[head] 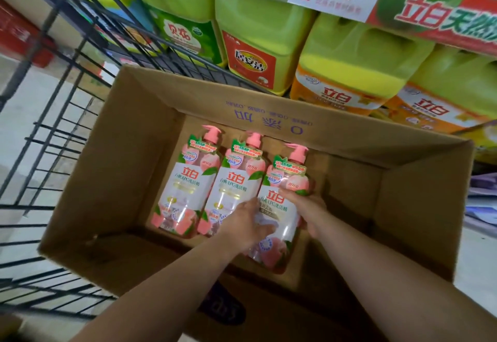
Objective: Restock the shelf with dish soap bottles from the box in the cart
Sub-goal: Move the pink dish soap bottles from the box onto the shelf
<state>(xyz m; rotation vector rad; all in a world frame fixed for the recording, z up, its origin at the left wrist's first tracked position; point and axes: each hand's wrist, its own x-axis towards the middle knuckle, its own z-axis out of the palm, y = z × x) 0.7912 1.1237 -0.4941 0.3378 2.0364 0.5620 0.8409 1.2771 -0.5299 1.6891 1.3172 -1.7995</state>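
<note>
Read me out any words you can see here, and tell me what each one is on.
"立白", "白桃APG洗洁精": pump bottles.
"0添加", upside down: box flap.
"立白天然": shelf banner.
"立白": orange-labelled jugs.
Other jug labels, small print: too blurred.

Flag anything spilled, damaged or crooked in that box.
No spill or damage shows. Only the right bottle sits out of line with the other two bottles, because the left hand and right hand hold it.

Three dish soap bottles [185,183] [231,188] [279,223] (pink pumps), one box [150,115], one cart [67,99], two hands [247,223] [309,207].
</note>
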